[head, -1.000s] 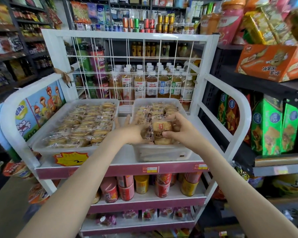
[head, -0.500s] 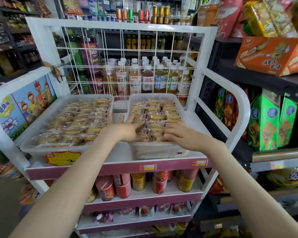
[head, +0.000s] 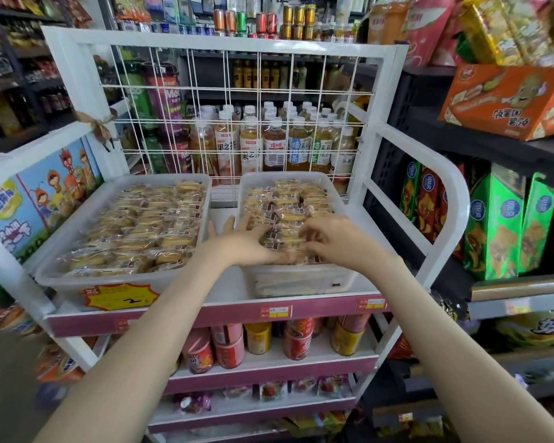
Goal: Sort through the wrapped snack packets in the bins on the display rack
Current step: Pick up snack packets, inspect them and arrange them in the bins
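Observation:
Two clear plastic bins sit side by side on the top shelf of a white display rack. The left bin is full of wrapped snack packets. More of the same packets fill the right bin. My left hand lies over the right bin's near left corner, fingers straight and spread, thumb on the packets. My right hand is over the near packets of that bin, its curled fingers and thumb pinching one packet in the front rows.
A wire grid panel backs the rack, with bottled drinks behind it. Cans stand on the shelf below the bins. Green and orange snack boxes fill dark shelves at the right. A yellow price tag hangs under the left bin.
A second ago my right hand held a packet raised above the right bin; it laid it down flat, and now its fingers curl on the front packets. My left hand stayed at the bin's left edge.

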